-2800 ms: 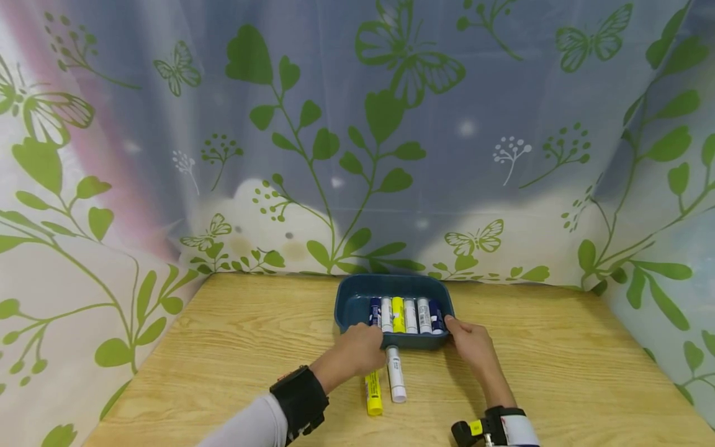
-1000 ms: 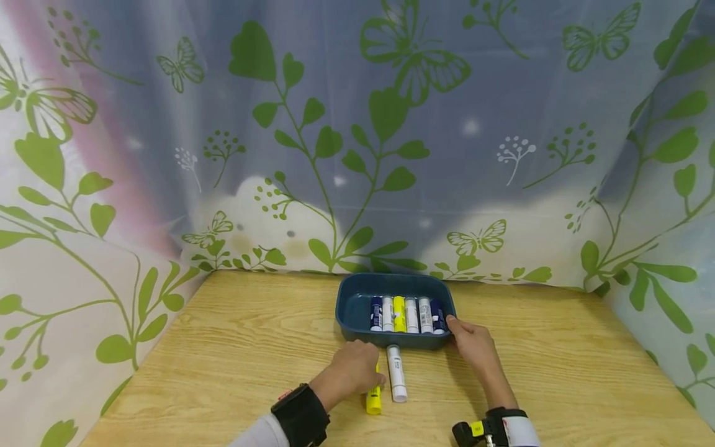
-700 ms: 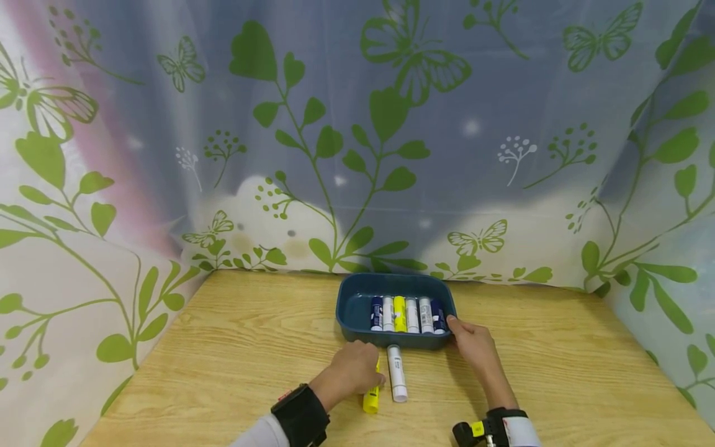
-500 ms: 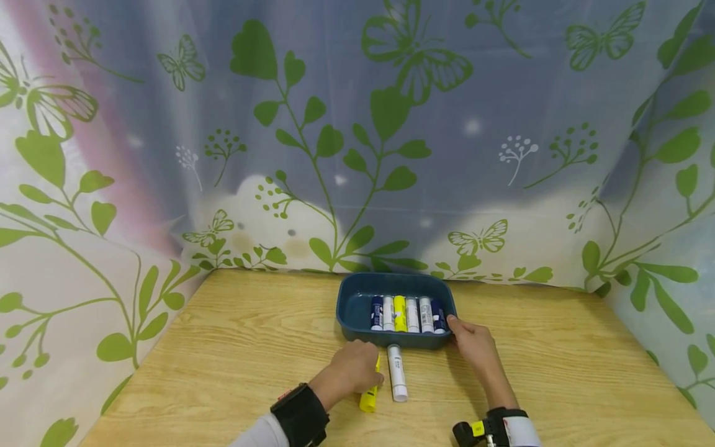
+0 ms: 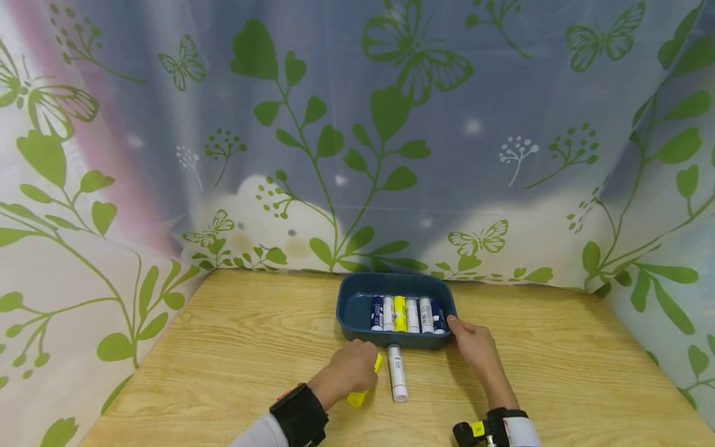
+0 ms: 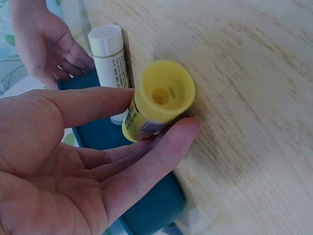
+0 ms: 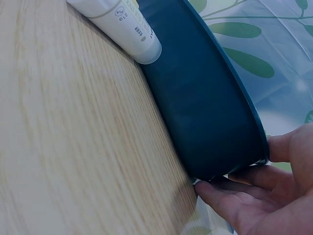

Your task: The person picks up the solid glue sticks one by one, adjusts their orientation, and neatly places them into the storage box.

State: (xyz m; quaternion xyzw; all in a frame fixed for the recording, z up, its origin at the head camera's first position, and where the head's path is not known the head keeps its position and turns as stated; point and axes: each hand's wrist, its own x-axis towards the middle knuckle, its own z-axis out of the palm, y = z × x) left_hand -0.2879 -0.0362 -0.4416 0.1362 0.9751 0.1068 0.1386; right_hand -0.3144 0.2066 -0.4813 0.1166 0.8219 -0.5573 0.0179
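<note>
My left hand [image 5: 350, 367] pinches a yellow glue stick [image 5: 355, 398] between thumb and fingers, in front of the blue tray [image 5: 363, 339]. In the left wrist view the glue stick [image 6: 139, 119] points its hollow round end at the camera, the index fingertip along its side. Just to the right lies a white glue stick [image 5: 397, 372], its far end near the tray's front wall. My right hand [image 5: 475, 347] grips the tray's front right corner. The right wrist view shows the thumb at the rim and the other fingers low against the outer wall [image 7: 210, 112].
Inside the tray, several glue sticks lie side by side, among them a yellow one [image 5: 400, 313] and a dark blue one [image 5: 377, 313]. Bare tray floor shows at their left. The wooden table [image 5: 251, 329] ends at a leaf-patterned curtain [image 5: 480, 186] behind the tray.
My left hand has come back from the tray's front rim to the yellow glue stick. That stick has turned, its near end swinging left. Right hand, tray and white stick stay put.
</note>
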